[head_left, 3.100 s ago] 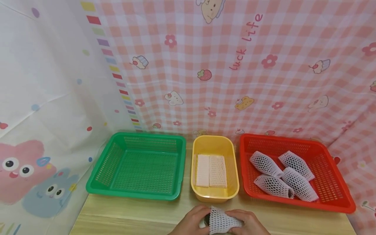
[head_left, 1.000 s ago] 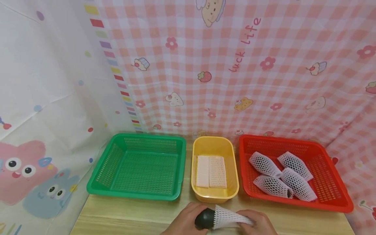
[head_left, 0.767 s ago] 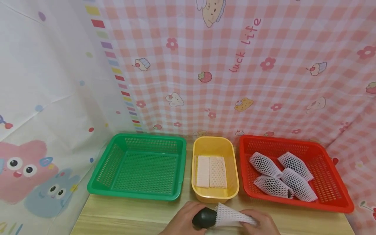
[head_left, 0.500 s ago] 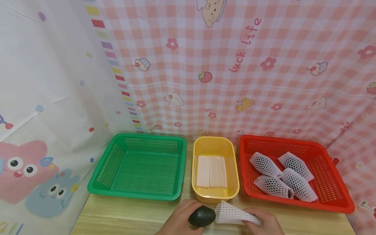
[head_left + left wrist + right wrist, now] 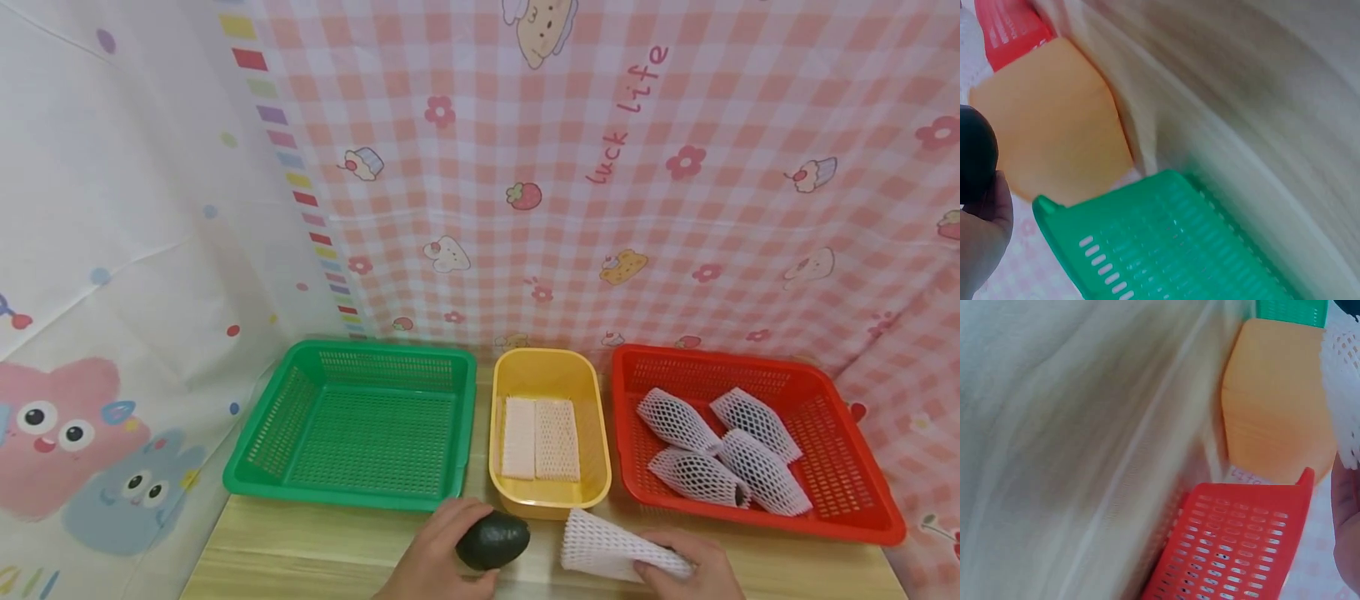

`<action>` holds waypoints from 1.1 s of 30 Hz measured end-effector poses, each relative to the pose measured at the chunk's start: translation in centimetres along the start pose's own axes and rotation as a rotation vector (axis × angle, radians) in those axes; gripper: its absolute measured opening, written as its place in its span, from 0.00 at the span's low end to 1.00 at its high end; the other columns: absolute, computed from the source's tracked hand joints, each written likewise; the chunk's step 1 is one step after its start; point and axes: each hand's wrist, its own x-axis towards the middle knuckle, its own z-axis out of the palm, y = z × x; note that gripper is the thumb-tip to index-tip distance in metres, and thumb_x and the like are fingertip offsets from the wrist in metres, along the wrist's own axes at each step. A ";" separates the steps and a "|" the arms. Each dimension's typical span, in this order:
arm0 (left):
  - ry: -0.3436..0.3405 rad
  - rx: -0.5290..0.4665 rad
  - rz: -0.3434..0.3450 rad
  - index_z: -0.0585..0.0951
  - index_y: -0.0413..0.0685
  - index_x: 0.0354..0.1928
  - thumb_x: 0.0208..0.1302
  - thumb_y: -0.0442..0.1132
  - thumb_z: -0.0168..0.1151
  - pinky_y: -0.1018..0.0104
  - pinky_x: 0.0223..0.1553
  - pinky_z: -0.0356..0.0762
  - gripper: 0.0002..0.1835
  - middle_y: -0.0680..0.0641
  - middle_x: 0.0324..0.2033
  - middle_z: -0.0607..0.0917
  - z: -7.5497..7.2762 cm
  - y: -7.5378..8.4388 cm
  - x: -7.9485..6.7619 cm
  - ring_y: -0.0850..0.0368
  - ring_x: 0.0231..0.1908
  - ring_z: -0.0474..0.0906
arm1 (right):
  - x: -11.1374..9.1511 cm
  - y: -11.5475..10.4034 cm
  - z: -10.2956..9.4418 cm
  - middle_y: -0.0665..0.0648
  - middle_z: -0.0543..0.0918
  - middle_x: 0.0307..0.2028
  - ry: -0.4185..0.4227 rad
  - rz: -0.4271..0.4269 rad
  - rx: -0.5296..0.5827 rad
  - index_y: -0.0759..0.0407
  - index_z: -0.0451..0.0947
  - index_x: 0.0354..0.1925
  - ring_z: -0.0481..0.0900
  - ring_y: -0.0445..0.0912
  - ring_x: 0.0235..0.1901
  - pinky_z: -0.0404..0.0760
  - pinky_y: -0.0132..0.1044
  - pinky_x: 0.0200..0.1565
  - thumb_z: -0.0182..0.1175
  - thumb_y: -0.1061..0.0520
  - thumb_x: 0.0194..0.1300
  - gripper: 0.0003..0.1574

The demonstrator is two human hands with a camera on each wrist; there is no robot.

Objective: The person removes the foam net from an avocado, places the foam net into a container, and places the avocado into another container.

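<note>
A dark green avocado [image 5: 493,541] sits in my left hand [image 5: 438,557], gripped between fingers and thumb near the front of the table. My right hand [image 5: 693,567] pinches the narrow end of a white foam net sleeve [image 5: 607,546], whose wide end points left toward the avocado. A gap separates the two. In the left wrist view the avocado [image 5: 975,155] shows only partly at the left edge. The right wrist view has the foam net [image 5: 1346,394] at its right edge, with part of the hand [image 5: 1347,531] below it.
A green basket [image 5: 240,479] stands at the left with nothing seen in it. The yellow bin [image 5: 551,500] in the middle holds flat folded foam nets [image 5: 557,440]. To the right, a red basket [image 5: 862,533] carries several net-wrapped items [image 5: 763,471]. A checked cloth [image 5: 480,200] hangs behind.
The avocado has come out of the foam net. My left hand has moved left with it, while my right hand has drawn the net to the right.
</note>
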 end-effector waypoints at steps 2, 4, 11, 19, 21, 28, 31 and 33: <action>0.030 -0.005 0.016 0.79 0.47 0.63 0.37 0.33 0.83 0.62 0.51 0.83 0.43 0.49 0.55 0.82 -0.4 -0.1 0.2 0.55 0.53 0.80 | 0.0 -0.1 -0.1 0.40 0.87 0.33 0.025 -0.052 0.017 0.50 0.90 0.36 0.81 0.34 0.34 0.78 0.28 0.39 0.82 0.67 0.43 0.20; 0.053 0.001 0.006 0.80 0.48 0.62 0.37 0.33 0.83 0.61 0.52 0.82 0.42 0.50 0.55 0.82 -0.7 -0.2 0.3 0.54 0.53 0.79 | 0.0 0.0 -0.2 0.40 0.87 0.32 0.046 -0.124 0.033 0.51 0.89 0.35 0.81 0.34 0.33 0.77 0.26 0.38 0.81 0.69 0.42 0.21; 0.089 0.065 -0.106 0.81 0.51 0.61 0.38 0.35 0.83 0.57 0.52 0.84 0.40 0.51 0.55 0.82 -1.9 -0.7 0.4 0.54 0.55 0.79 | 0.5 0.2 -0.7 0.41 0.88 0.33 0.067 -0.322 0.099 0.50 0.89 0.36 0.82 0.34 0.33 0.76 0.21 0.39 0.81 0.74 0.37 0.28; 0.161 0.085 -0.138 0.82 0.49 0.60 0.39 0.34 0.82 0.57 0.54 0.82 0.39 0.51 0.55 0.83 -2.9 -1.8 0.6 0.53 0.56 0.79 | 1.2 -0.1 -1.1 0.45 0.89 0.33 0.083 -0.434 0.183 0.51 0.89 0.38 0.83 0.36 0.31 0.78 0.24 0.36 0.78 0.79 0.36 0.33; 0.178 0.093 -0.132 0.82 0.48 0.60 0.40 0.34 0.82 0.57 0.55 0.82 0.38 0.50 0.55 0.83 -3.2 -1.9 0.8 0.52 0.56 0.79 | 1.3 -0.4 -1.2 0.46 0.89 0.34 0.086 -0.429 0.192 0.52 0.89 0.38 0.83 0.37 0.31 0.79 0.24 0.36 0.77 0.80 0.37 0.32; 0.230 0.102 -0.137 0.82 0.48 0.60 0.41 0.31 0.82 0.56 0.48 0.85 0.37 0.49 0.54 0.83 -4.4 -2.7 1.8 0.50 0.53 0.80 | 2.1 -1.3 -1.1 0.45 0.89 0.36 0.152 -0.439 0.208 0.56 0.88 0.39 0.83 0.36 0.33 0.79 0.24 0.37 0.76 0.82 0.36 0.33; 0.240 0.091 -0.169 0.82 0.47 0.60 0.42 0.30 0.82 0.58 0.45 0.86 0.36 0.50 0.54 0.83 -4.7 -3.5 2.1 0.51 0.52 0.81 | 2.7 -1.5 -0.8 0.48 0.89 0.37 0.170 -0.515 0.270 0.60 0.88 0.39 0.83 0.35 0.34 0.79 0.24 0.38 0.73 0.86 0.35 0.33; 0.244 0.087 -0.194 0.82 0.46 0.59 0.43 0.30 0.82 0.58 0.43 0.86 0.36 0.50 0.54 0.84 -4.9 -4.0 2.1 0.52 0.51 0.82 | 3.2 -1.5 -0.6 0.51 0.89 0.37 0.183 -0.555 0.307 0.62 0.87 0.39 0.83 0.35 0.35 0.79 0.23 0.40 0.71 0.87 0.35 0.33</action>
